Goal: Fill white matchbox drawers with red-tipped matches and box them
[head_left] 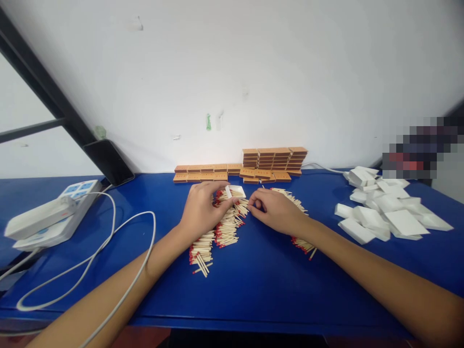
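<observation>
My left hand [203, 205] grips a small white matchbox tray [237, 191] between thumb and fingers, above a heap of red-tipped matches [227, 231]. Just to the right, my right hand [273, 208] is closed with its fingertips pinched close to the match ends; whatever may be in the pinch is too small to make out. More matches [300, 244] lie under and around my right wrist. Part of the left heap is hidden by my left hand.
Brown matchboxes [274, 159] stand stacked along the wall, with a lower row [201, 177] to their left. White trays [384, 208] are piled on the right of the blue table [261, 285]. A power strip [68, 212] lies at left; its white cable [154, 227] loops across my left forearm.
</observation>
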`<state>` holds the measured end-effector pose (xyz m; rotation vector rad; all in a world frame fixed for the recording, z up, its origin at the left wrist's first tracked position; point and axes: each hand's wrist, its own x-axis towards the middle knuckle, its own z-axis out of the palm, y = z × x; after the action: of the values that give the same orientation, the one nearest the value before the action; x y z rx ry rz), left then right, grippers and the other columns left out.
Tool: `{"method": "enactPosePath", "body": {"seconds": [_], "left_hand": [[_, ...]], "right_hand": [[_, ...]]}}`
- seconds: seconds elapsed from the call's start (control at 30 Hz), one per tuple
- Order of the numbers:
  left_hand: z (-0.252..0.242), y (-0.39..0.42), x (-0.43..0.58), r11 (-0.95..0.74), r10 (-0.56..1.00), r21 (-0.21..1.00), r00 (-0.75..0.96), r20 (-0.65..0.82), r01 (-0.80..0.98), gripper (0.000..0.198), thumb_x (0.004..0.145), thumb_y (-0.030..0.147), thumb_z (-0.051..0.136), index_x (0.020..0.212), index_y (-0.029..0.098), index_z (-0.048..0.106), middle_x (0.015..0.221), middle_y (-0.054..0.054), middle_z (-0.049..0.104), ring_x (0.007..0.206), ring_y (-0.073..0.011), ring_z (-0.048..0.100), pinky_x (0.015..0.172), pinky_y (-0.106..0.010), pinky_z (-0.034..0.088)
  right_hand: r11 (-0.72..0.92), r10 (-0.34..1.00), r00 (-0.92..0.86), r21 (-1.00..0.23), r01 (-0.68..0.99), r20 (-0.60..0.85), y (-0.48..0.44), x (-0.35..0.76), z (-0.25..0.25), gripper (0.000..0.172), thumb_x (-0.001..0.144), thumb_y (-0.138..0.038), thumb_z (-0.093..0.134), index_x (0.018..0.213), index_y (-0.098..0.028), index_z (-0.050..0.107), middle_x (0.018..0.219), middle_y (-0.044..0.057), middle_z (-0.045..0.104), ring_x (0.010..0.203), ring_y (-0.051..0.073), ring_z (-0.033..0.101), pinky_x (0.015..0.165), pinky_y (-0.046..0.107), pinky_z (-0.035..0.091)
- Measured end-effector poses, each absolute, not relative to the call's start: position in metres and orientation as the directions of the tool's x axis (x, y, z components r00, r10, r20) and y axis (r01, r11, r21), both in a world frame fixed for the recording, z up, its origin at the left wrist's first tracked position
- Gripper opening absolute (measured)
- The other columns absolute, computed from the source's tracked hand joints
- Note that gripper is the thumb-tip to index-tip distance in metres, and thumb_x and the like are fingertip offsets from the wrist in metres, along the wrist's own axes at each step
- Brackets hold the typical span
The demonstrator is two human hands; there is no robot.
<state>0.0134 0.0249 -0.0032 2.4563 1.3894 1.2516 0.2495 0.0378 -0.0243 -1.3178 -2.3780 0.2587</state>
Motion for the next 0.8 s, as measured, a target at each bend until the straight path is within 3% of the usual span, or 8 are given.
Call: {"method": "enactPosePath", "body": {"seconds": [0.37, 0.8], "left_hand": [[-0.003, 0.025, 0.014, -0.594, 0.739, 0.407, 0.272, 0.616, 0.694, 0.034, 0.089, 0.048, 0.080, 0.112, 0.023, 0.076, 0.110, -0.007, 0.080, 0.102, -0.0290, 0.075, 0.093, -0.047, 0.058], [-0.006, 0.028, 0.011, -0.597, 0.733, 0.373, 0.295, 0.612, 0.710, 0.030, 0.091, 0.047, 0.079, 0.111, 0.025, 0.076, 0.110, -0.006, 0.080, 0.104, -0.0287, 0.075, 0.094, -0.047, 0.056]], "right_hand": [[0.531, 0.847, -0.491, -0.301, 0.792, 0.202, 0.041, 0.248, -0.023, 0.008, 0.095, -0.019, 0.059, 0.087, -0.021, 0.062, 0.090, 0.004, 0.067, 0.077, 0.018, 0.059, 0.076, 0.033, 0.039], [0.554, 0.829, -0.529, -0.396, 0.732, 0.183, 0.040, 0.277, -0.004, 0.013, 0.099, -0.028, 0.050, 0.090, -0.023, 0.058, 0.086, 0.005, 0.063, 0.077, 0.020, 0.057, 0.069, 0.032, 0.041]]}}
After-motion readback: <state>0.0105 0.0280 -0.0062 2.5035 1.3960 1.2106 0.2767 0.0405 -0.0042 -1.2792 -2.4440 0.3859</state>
